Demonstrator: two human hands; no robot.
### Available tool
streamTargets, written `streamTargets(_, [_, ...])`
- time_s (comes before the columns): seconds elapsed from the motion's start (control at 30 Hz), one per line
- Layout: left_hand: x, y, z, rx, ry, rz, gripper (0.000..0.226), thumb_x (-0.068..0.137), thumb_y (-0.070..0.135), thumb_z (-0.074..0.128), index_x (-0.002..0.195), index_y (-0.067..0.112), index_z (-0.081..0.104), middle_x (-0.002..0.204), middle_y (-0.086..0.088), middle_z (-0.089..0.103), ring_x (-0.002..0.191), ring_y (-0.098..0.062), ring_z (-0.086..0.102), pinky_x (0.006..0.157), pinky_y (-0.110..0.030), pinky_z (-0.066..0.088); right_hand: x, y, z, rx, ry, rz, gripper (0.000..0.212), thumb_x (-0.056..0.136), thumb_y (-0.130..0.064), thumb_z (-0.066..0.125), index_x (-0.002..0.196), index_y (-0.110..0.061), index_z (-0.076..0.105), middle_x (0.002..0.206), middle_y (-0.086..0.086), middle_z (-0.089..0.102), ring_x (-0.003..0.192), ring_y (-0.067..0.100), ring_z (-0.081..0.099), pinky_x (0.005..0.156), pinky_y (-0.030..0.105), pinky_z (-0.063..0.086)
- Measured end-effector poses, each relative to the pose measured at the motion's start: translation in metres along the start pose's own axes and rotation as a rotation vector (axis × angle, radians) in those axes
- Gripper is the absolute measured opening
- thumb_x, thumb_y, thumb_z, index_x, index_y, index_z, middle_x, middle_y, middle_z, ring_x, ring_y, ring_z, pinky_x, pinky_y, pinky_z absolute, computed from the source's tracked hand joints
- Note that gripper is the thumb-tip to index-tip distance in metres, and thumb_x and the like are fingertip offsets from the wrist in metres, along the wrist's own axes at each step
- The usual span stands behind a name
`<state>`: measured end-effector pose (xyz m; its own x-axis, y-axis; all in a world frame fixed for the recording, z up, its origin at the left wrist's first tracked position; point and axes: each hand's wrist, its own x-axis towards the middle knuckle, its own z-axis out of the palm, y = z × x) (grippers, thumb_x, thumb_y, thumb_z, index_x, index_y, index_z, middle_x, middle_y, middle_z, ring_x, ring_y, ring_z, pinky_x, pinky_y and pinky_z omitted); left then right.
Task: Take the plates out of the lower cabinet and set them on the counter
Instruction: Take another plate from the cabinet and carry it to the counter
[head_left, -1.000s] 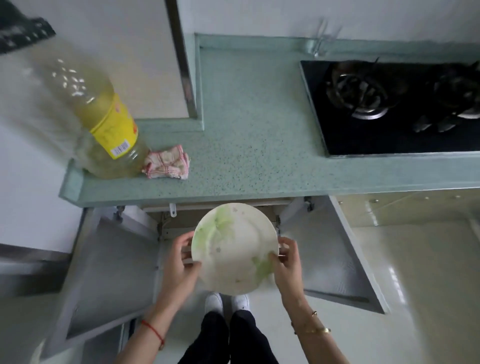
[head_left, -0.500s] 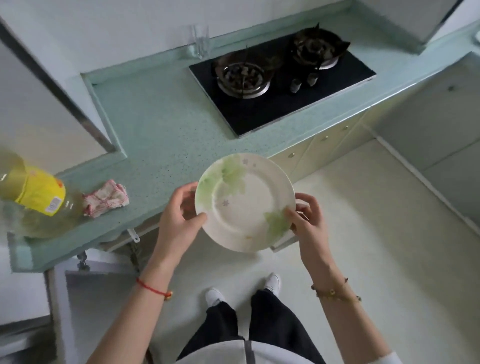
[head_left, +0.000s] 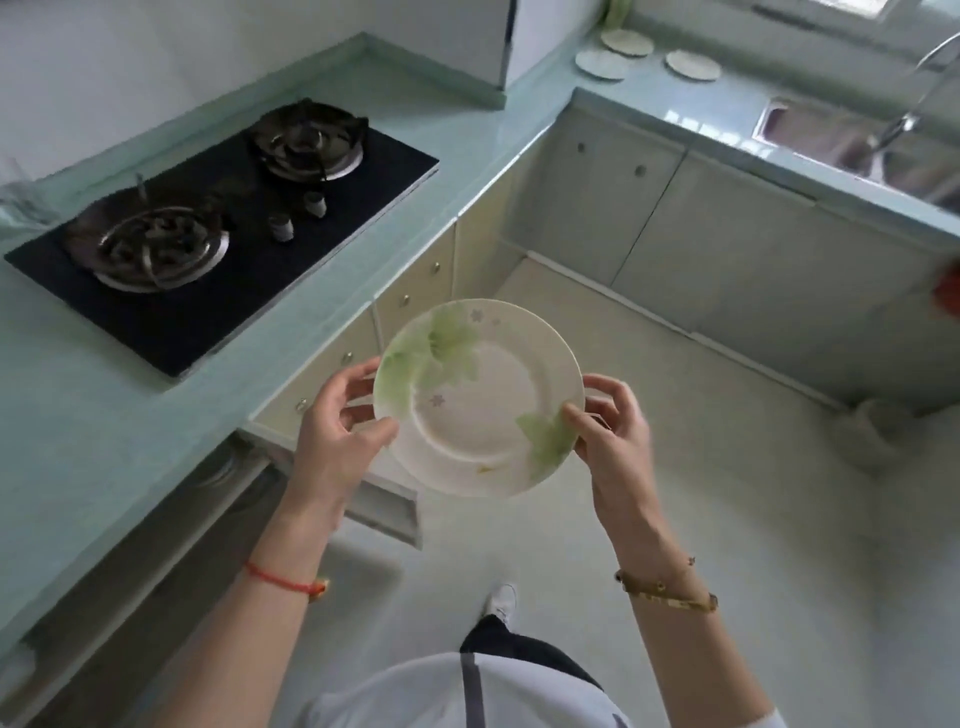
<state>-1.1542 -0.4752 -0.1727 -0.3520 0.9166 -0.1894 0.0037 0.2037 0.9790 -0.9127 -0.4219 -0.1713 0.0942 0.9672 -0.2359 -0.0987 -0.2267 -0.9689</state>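
A white plate with green leaf prints (head_left: 480, 400) is held level over the floor, in front of the counter's corner. My left hand (head_left: 340, 434) grips its left rim, thumb on top. My right hand (head_left: 610, 434) grips the right rim the same way. Three more plates (head_left: 600, 65) (head_left: 627, 41) (head_left: 693, 65) lie on the far counter (head_left: 727, 98) near the sink. The open lower cabinet door (head_left: 382, 506) shows below my left wrist; the cabinet's inside is hidden.
A black two-burner gas hob (head_left: 223, 218) is set in the teal counter at left. A steel sink (head_left: 857, 140) with a tap lies at the upper right. Closed cabinet doors (head_left: 727, 244) line the corner. A pale container (head_left: 872, 431) stands on the floor at right.
The plate has come up out of the cabinet and travelled right, still in both hands. The view has swung right: the bottle and cloth are gone, and the sink counter with three plates now shows.
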Motion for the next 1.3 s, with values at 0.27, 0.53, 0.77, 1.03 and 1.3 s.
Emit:
streamTargets(0.27, [0.062,0.035,0.137,-0.026,-0.071,0.031,0.06,0.079,-0.016,0.06,0.111,0.036,0.063,0.113,0.007,0.07,0.096,-0.006,0.068,0.071,-0.013,0.055,0.091,-0.037,-0.091,0.044,0.107,-0.017,0.03,0.087,0.005,0.058,0.102,-0.02,0.061,0.084,0.007,0.062,0.076,0.02,0.057,0.066,0.034,0.046])
streamTargets(0.53, [0.133,0.065,0.229,0.025,-0.162,0.055,0.058,0.081,-0.017,0.057,0.118,0.027,0.062,0.116,0.005,0.068,0.099,-0.009,0.066,0.076,-0.015,0.057,0.177,-0.053,-0.142,0.073,0.211,-0.006,0.028,0.087,0.003,0.059,0.109,-0.015,0.061,0.089,0.008,0.063,0.075,0.018,0.059,0.059,0.025,0.048])
streamTargets(0.77, [0.225,0.077,0.302,0.047,-0.268,0.057,0.058,0.081,-0.017,0.057,0.127,0.019,0.061,0.12,0.001,0.068,0.111,-0.017,0.065,0.088,-0.027,0.054,0.27,-0.07,-0.17,0.071,0.303,-0.03,0.028,0.087,0.003,0.059,0.107,-0.016,0.061,0.088,0.007,0.063,0.078,0.018,0.059,0.059,0.023,0.049])
streamTargets(1.03, [0.378,0.115,0.392,0.1,-0.36,0.127,0.061,0.078,-0.014,0.06,0.124,0.026,0.065,0.112,0.008,0.073,0.103,-0.007,0.069,0.081,-0.02,0.056,0.42,-0.112,-0.184,0.072,0.398,-0.06,0.027,0.085,-0.001,0.061,0.103,-0.022,0.062,0.09,0.007,0.065,0.074,0.014,0.061,0.057,0.017,0.048])
streamTargets(1.3, [0.497,0.156,0.484,0.125,-0.447,0.133,0.062,0.078,-0.014,0.062,0.119,0.032,0.067,0.105,0.01,0.074,0.096,-0.004,0.069,0.073,-0.015,0.056,0.542,-0.15,-0.208,0.091,0.505,-0.066,0.028,0.085,-0.001,0.06,0.103,-0.022,0.061,0.095,0.011,0.065,0.083,0.019,0.062,0.066,0.026,0.049])
